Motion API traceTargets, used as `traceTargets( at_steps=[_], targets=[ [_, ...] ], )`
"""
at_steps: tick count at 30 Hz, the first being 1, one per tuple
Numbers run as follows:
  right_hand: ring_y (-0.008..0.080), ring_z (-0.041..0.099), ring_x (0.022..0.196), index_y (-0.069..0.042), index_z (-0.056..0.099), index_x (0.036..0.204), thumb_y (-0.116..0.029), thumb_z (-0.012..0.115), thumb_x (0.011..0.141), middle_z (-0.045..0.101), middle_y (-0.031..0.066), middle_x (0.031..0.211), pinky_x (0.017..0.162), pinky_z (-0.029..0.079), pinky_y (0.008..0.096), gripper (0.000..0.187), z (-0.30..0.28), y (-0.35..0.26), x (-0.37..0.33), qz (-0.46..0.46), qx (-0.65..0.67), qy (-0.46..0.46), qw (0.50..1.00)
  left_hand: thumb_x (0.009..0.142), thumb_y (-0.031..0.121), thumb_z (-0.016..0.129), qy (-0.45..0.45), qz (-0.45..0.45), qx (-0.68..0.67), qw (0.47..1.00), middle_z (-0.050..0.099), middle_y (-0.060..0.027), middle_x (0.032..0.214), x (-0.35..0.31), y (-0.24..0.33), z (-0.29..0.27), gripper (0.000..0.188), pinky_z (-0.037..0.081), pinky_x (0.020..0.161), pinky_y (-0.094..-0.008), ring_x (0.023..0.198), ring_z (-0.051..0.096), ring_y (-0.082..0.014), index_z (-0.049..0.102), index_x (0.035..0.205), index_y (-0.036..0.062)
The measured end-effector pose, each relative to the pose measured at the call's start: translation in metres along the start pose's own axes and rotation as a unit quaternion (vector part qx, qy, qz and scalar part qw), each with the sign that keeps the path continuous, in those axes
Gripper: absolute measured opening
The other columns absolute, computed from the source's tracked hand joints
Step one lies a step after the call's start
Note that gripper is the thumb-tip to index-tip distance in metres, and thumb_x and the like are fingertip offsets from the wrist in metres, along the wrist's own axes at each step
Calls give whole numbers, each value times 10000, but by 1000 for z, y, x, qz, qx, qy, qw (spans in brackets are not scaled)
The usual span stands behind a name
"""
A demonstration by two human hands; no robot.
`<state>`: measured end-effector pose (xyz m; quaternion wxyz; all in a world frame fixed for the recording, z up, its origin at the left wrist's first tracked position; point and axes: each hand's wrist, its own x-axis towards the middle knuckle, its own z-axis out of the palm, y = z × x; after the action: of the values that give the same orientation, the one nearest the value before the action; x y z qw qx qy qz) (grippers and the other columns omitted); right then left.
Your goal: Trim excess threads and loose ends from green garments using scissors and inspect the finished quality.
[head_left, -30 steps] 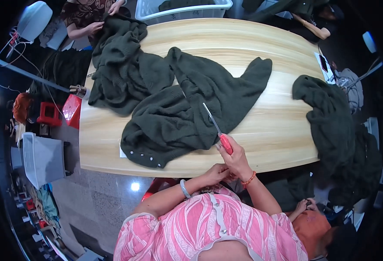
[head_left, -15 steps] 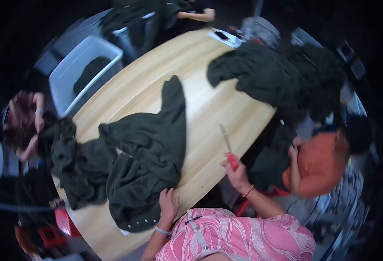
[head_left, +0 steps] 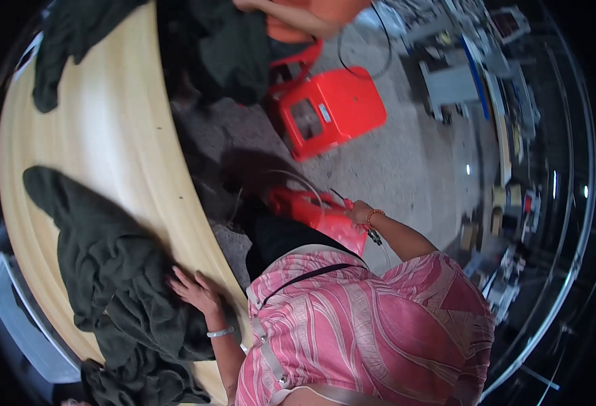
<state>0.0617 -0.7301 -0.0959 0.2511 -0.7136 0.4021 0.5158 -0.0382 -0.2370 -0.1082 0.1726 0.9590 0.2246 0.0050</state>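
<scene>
A dark green fleece garment (head_left: 119,264) lies bunched along the wooden table (head_left: 119,152). My left hand (head_left: 196,291) rests at its right edge, palm down with the fingers spread, holding nothing. Out to the right, over the floor beside the table, my right hand (head_left: 361,214) is closed round a red-handled tool (head_left: 348,203) with a thin dark shaft. The hand hides most of the handle, so its exact kind cannot be told. A metal hose fitting (head_left: 374,237) shows just below this hand; whether I touch it is unclear.
A red plastic stool (head_left: 338,108) stands on the grey floor, and another red stool (head_left: 311,213) is beside my legs. A person in orange (head_left: 305,17) handles dark green cloth (head_left: 230,54). More fleece (head_left: 81,34) lies at the table's far end. A pale bin (head_left: 24,325) stands lower left.
My view has turned to the right. My right hand, with the red-handled tool, has gone from over the table edge to beside the stool. My left hand stays by the garment.
</scene>
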Motion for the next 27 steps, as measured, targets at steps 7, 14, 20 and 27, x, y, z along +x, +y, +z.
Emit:
traceTargets(
  at_steps=[7,14,20,27],
  targets=[
    [258,656,514,52,590,1134,-311,561,947,671,177,724,449,551,382,410,68,104,-40,75,-70,-37,994,996,528,358,-5,22,28,999,197,-307,1525,-9,-15,11,671,210,1114,-561,1404,211,-464,261,1518,118],
    [261,633,493,-139,441,1374,-295,526,963,643,160,724,425,540,378,447,107,161,10,89,20,-54,994,1002,523,353,7,38,41,998,222,-315,1515,-4,-15,15,669,227,1108,-558,1392,238,-467,279,1509,92],
    [267,667,558,59,626,893,-375,572,932,666,156,706,493,551,381,439,60,120,42,-13,25,101,994,1001,542,331,13,43,49,998,200,-293,1534,-6,-20,13,676,223,1121,-538,1407,223,-451,275,1514,105],
    [377,661,965,-10,681,1018,-504,614,854,682,234,1013,847,522,448,524,-90,23,60,-32,3,208,978,1012,511,322,11,47,74,996,206,-286,1537,-10,-16,11,651,220,1129,-526,1411,228,-442,270,1516,102]
  ],
)
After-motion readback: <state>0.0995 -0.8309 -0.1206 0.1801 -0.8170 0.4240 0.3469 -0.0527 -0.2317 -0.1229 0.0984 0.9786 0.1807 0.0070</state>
